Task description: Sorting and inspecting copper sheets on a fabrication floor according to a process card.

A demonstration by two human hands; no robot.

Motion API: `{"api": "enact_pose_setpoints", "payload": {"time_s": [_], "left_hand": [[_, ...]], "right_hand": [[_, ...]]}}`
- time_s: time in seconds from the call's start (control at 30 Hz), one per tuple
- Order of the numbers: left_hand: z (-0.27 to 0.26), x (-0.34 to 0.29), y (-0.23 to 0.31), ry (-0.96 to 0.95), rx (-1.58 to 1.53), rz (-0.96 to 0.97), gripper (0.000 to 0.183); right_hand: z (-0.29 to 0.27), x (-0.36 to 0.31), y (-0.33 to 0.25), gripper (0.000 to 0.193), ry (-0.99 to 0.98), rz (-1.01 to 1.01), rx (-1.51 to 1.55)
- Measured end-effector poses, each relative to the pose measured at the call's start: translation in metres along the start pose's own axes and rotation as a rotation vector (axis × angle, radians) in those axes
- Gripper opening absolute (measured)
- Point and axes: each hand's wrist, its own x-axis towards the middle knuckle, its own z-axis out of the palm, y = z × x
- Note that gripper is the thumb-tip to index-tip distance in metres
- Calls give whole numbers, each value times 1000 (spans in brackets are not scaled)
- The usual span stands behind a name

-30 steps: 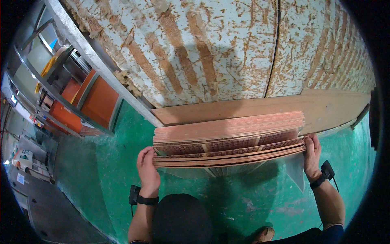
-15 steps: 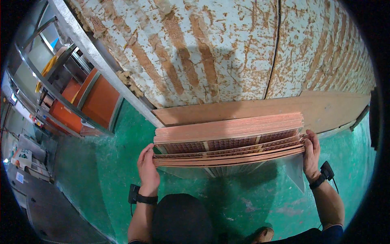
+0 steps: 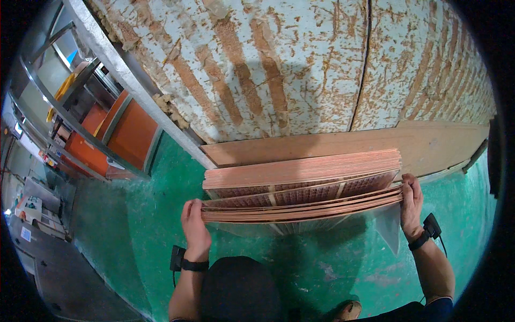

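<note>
A thick stack of thin copper-edged panels [image 3: 300, 167] stands on edge against a brown board. In front of it, several similar panels [image 3: 300, 210] lean towards me, fanned slightly apart. Dark reddish gridded faces show in the gap; they look like circuit board panels. My left hand [image 3: 196, 228] is closed on the left end of the leaning panels, its fingertips at their upper corner. At the other end my right hand [image 3: 412, 206] grips the right corner, fingers bent over the edge. A clear plastic sheet [image 3: 389, 231] hangs below the right end.
Behind the stack, a brown board [image 3: 445, 142] lies along the foot of a worn, scraped white wall [image 3: 332, 64]. A metal post [image 3: 134, 80] slants down at the left. Past it are an orange cart [image 3: 129, 134] and metal rails. The floor [image 3: 161, 257] is green.
Both hands have shifted slightly down and towards me. Another panel now stands apart in the gap between the stack and the leaning panels, and the fanned edges are spaced differently.
</note>
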Motion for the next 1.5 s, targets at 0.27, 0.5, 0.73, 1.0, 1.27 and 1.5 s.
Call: {"api": "enact_pose_setpoints", "payload": {"time_s": [0.27,0.5,0.73,1.0,1.27,1.5], "left_hand": [[13,-4,18,-27,-97,-17,25],[10,2,13,-29,-190,-122,29],[6,3,7,-25,-191,-129,28],[7,8,5,-40,-182,-97,21],[13,4,9,-18,-164,-87,24],[13,5,9,0,-158,-91,25]], "right_hand": [[-1,-2,2,17,18,14,58],[2,-1,0,19,30,8,44],[-4,-1,0,20,-43,84,66],[-3,0,-2,23,-28,58,17],[-1,0,-2,25,-17,51,24],[-1,1,4,26,-13,55,67]]}}
